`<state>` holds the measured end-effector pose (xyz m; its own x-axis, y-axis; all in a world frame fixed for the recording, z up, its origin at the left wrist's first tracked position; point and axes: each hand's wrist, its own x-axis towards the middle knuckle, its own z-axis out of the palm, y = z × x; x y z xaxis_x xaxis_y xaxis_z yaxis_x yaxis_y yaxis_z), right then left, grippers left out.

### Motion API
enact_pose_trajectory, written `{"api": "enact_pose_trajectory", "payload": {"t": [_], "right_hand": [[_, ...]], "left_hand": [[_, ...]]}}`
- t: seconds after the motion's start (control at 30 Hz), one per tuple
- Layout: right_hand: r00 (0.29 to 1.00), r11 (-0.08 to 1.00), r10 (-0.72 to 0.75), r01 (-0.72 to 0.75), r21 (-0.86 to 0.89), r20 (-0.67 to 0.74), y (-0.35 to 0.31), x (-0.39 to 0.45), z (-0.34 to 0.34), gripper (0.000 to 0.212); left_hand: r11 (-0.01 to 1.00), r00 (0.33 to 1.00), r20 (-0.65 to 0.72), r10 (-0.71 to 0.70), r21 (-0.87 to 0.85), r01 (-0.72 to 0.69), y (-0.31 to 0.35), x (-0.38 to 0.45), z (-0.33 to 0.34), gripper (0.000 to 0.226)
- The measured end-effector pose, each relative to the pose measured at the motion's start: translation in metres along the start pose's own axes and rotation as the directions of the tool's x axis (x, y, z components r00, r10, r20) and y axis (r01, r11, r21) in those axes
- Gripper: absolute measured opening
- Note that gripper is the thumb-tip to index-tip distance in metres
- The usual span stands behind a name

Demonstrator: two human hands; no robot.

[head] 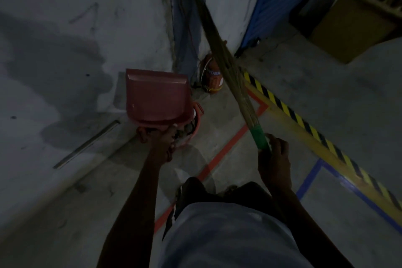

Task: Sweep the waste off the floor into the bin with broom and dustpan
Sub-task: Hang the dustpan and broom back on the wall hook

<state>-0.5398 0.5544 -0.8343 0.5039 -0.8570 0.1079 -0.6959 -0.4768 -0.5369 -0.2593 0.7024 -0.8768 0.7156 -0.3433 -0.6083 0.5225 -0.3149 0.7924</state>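
The scene is dim. My left hand [161, 139] grips the handle of a red dustpan [156, 95], which is tipped up over a red bin [196, 123] at the foot of the wall. Some waste shows inside the bin below the pan's edge. My right hand [274, 154] holds the green-wrapped handle of a straw broom [226, 65]. The broom's bristles point up and away toward the wall corner, off the floor.
An orange container [213, 78] stands in the corner behind the bin. A yellow and black striped beam [304, 128] runs diagonally on the right. Red tape [226, 148] and blue tape [309, 178] mark the floor. A metal rod [87, 143] lies at the left wall. A cardboard box [352, 28] sits far right.
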Motion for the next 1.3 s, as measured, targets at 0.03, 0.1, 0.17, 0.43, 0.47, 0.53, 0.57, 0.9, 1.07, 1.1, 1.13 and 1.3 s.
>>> {"api": "enact_pose_trajectory", "payload": {"t": [0.03, 0.1, 0.17, 0.43, 0.47, 0.53, 0.57, 0.9, 1.07, 1.1, 1.13, 1.3], "right_hand": [[1.000, 1.000, -0.015, 0.015, 0.026, 0.010, 0.000, 0.002, -0.004, 0.052], [0.999, 0.998, -0.036, 0.035, 0.046, 0.007, -0.005, 0.012, -0.013, 0.051], [0.999, 0.997, -0.045, 0.044, 0.070, 0.018, -0.008, 0.022, -0.023, 0.049], [0.992, 0.911, 0.051, -0.092, 0.401, 0.113, 0.052, 0.072, -0.061, 0.026], [0.986, 0.874, 0.054, -0.124, 0.469, 0.161, 0.062, 0.077, -0.072, 0.020], [0.955, 0.801, 0.053, -0.215, 0.559, 0.293, 0.083, 0.086, -0.091, 0.018], [0.935, 0.761, 0.045, -0.260, 0.594, 0.351, 0.092, 0.093, -0.100, 0.020], [0.872, 0.507, -0.066, -0.389, 0.769, 0.485, 0.117, 0.187, -0.157, 0.013], [0.850, 0.456, 0.018, -0.476, 0.752, 0.527, 0.122, 0.208, -0.136, 0.010], [0.836, 0.428, 0.060, -0.515, 0.742, 0.546, 0.123, 0.209, -0.129, 0.017], [0.808, 0.391, 0.104, -0.570, 0.723, 0.581, 0.119, 0.211, -0.124, 0.023], [0.789, 0.447, 0.016, -0.555, 0.702, 0.614, 0.119, 0.211, -0.105, 0.027]], "left_hand": [[0.999, 1.000, 0.012, 0.003, -0.042, -0.003, 0.003, -0.015, 0.002, 0.046], [0.994, 0.999, 0.041, 0.021, -0.111, -0.016, 0.011, -0.030, 0.006, 0.041], [0.991, 0.997, 0.079, -0.006, -0.134, 0.017, 0.016, -0.048, 0.010, 0.042], [0.989, 0.986, 0.156, 0.051, -0.147, -0.028, 0.039, -0.125, 0.057, 0.055], [0.981, 0.983, 0.159, 0.087, -0.187, -0.057, 0.042, -0.137, 0.070, 0.055], [0.964, 0.977, 0.146, 0.154, -0.240, -0.116, 0.046, -0.158, 0.096, 0.053], [0.959, 0.975, 0.139, 0.175, -0.247, -0.137, 0.047, -0.169, 0.108, 0.052], [0.943, 0.948, 0.149, 0.281, -0.229, -0.243, 0.050, -0.230, 0.195, 0.053], [0.944, 0.949, 0.123, 0.291, -0.198, -0.264, 0.060, -0.253, 0.212, 0.053], [0.940, 0.943, 0.126, 0.308, -0.193, -0.281, 0.062, -0.256, 0.212, 0.053], [0.935, 0.937, 0.121, 0.327, -0.185, -0.302, 0.065, -0.257, 0.213, 0.052], [0.920, 0.936, 0.032, 0.349, -0.200, -0.337, 0.083, -0.242, 0.216, 0.063]]}}
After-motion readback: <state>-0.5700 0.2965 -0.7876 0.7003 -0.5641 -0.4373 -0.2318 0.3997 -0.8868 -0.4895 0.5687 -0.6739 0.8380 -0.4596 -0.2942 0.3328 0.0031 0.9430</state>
